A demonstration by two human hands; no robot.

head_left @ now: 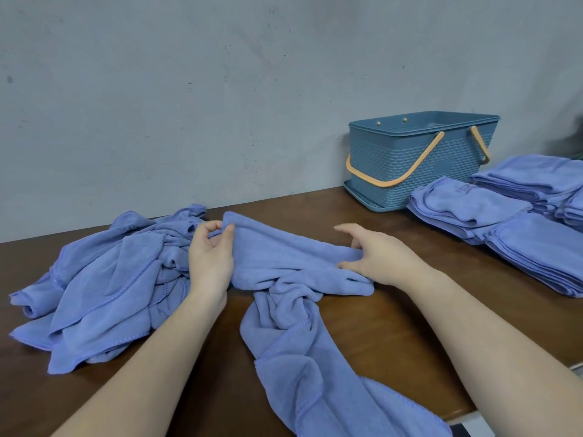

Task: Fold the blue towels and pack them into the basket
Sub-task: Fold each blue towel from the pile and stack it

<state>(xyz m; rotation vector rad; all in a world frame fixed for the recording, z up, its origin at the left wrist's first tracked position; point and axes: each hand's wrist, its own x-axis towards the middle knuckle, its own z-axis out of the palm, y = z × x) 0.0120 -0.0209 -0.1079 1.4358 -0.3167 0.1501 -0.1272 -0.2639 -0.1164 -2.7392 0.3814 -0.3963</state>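
— Where is the towel (pixel 284 257) being worked on?

— It is spread crumpled across the middle of the tabletop (pixel 362 326), its lower part trailing off the near edge. Its upper left corner is pinched in the grip of the left hand (pixel 209 257); its right end is held between the thumb and fingers of the right hand (pixel 378 257).

— And around it?

— A heap of unfolded towels (pixel 104 288) is seen at the left, folded stacks (pixel 511 216) at the right, and the basket (pixel 419 159) behind them against the wall (pixel 189 89).
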